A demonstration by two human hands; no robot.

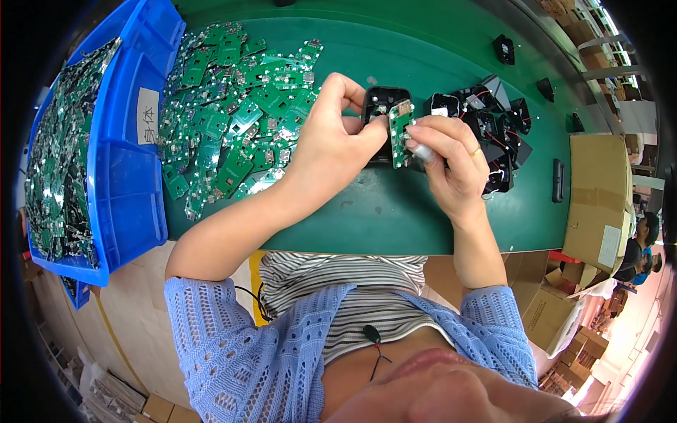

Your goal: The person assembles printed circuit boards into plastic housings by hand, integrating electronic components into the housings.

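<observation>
My left hand (pixel 335 137) is closed on a black plastic housing (pixel 374 106), an open shell lying over the green table, its thumb reaching inside. Beside the thumb, a green circuit board (pixel 399 141) stands tilted at the shell's right side, pinched by the fingers of my right hand (pixel 455 155). Something pale and shiny (pixel 423 151) shows at those right fingertips; I cannot make out whether it is a finger cover or a separate piece. Whether the board touches the shell is hidden.
Loose green circuit boards (pixel 236 127) spread over the table's left half. A blue bin (pixel 130 155) full of boards stands at the far left. Black housings with red and white wires (pixel 486 127) cluster at right, near a black bar (pixel 558 180) and a cardboard box (pixel 596 201).
</observation>
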